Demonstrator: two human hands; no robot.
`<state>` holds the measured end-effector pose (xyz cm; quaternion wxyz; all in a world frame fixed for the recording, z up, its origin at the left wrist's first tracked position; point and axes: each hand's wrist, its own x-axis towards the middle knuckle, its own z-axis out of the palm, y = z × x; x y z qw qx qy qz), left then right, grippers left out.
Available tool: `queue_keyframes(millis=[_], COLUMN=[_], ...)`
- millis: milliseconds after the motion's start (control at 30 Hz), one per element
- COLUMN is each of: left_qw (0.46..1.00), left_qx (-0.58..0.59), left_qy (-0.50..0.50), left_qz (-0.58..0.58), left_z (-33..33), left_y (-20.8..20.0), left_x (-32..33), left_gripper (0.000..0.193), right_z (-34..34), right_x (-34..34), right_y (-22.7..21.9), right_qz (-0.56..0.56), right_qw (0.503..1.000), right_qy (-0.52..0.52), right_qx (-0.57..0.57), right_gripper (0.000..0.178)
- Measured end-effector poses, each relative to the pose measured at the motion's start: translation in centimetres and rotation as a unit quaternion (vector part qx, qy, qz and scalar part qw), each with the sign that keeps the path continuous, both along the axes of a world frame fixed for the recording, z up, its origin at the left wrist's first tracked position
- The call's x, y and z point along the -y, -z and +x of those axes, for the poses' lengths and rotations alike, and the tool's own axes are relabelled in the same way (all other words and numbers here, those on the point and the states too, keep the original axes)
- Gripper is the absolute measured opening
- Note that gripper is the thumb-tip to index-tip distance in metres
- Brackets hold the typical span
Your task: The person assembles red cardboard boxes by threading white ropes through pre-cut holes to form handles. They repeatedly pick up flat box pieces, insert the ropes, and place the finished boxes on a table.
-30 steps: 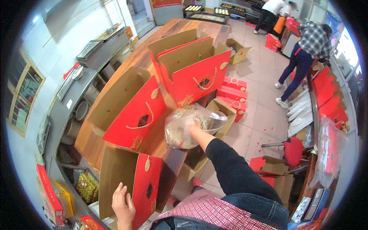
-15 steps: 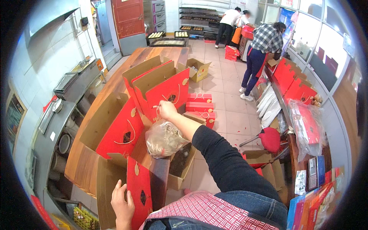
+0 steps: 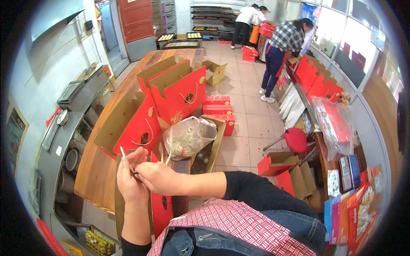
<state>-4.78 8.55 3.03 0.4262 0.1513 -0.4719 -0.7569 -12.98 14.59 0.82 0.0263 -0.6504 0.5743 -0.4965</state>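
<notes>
A left hand [image 3: 131, 186] and a right hand [image 3: 157, 176] were brought together on the near side of the clear plastic bag of cream cords [image 3: 191, 137], to its lower left. A thin, pale cream cord [image 3: 169, 158] was clamped in the curled right fingers, its strands left hanging between that hand and the bag; how firmly it was gripped by the left could not be told. Both hands were probably needed because so limp a cord is hard to control with one. The left forearm was raised steeply, its fingers pointed up; the right was laid across the body, its elbow turned outward.

Below the hands, nearer than the bag, a tall red cardboard box with a brown inside [image 3: 163, 215] was stood upright, presumably for easy reach. The bag itself was set by the right edge of the brown wooden counter [image 3: 95, 183], apparently to be within the right arm's reach; whether it was partly borne by the open brown carton [image 3: 218, 133] at its right could not be told.

Left of the bag, a wide red box with a cord handle [image 3: 136, 130] was seen; beyond the bag, another upright red box [image 3: 181, 97] was placed.
</notes>
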Motion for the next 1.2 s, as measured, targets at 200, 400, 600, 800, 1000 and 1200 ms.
queue_keyframes(millis=[200,400,600,800,1000,1200], left_qw=[0.995,0.968,0.929,0.988,0.747,0.814], left_qx=[-0.031,0.185,0.241,0.123,0.257,0.546], left_qy=[0.012,0.079,0.04,-0.021,-0.442,0.012], left_qz=[0.092,-0.149,-0.279,-0.091,-0.426,-0.196], left_z=[3.1,3.6,3.0,5.6,10.0,5.2], left_y=[0.9,-1.2,-0.2,-1.5,-2.8,8.8], left_x=[1.3,-4.3,-3.8,-1.1,5.6,5.6], left_gripper=[0.018,0.001,0.009,0.011,0.017,0.02], right_z=[-1.6,0.3,0.1,-0.8,-6.3,-3.5], right_x=[-6.0,-8.8,-9.1,-9.7,-9.2,-2.4], right_y=[-4.2,-3.3,-2.6,-0.7,8.0,16.3], right_qz=[0.0,0.048,0.041,0.047,0.109,0.167], right_qw=[0.974,0.957,0.971,0.977,0.91,0.869], right_qy=[0.022,0.165,0.114,0.173,0.196,0.12], right_qx=[0.223,-0.235,-0.204,0.119,0.348,0.449], right_gripper=[0.014,0.007,0.015,0.011,0.012,0.009])
